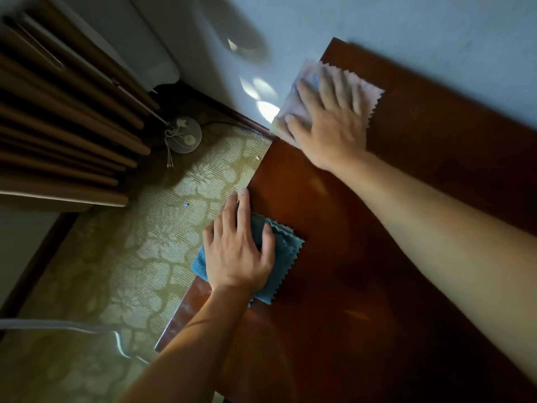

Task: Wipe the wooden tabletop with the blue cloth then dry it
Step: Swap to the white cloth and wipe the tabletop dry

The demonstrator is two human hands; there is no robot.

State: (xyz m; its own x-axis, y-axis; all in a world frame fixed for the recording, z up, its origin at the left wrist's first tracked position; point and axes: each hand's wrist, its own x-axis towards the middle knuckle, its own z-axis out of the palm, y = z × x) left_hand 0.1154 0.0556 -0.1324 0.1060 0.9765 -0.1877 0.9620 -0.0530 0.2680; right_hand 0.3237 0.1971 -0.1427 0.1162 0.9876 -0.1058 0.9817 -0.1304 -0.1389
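Observation:
A dark reddish wooden tabletop (pixel 363 242) fills the right half of the head view. A folded blue cloth (pixel 283 257) with zigzag edges lies at the table's left edge, partly hanging over it. My left hand (pixel 238 248) presses flat on it, fingers spread. At the far left corner of the table lies a pale pink cloth (pixel 369 94), also zigzag-edged. My right hand (pixel 325 123) lies flat on top of it with the fingers apart and looks blurred from motion.
The table stands against a pale wall (pixel 436 30). Left of it is patterned yellowish carpet (pixel 130 271). Brown pleated curtains (pixel 58 126) hang at upper left. A round lamp base (pixel 183 135) with cords sits on the floor near the corner. A white cable (pixel 72 327) crosses the carpet.

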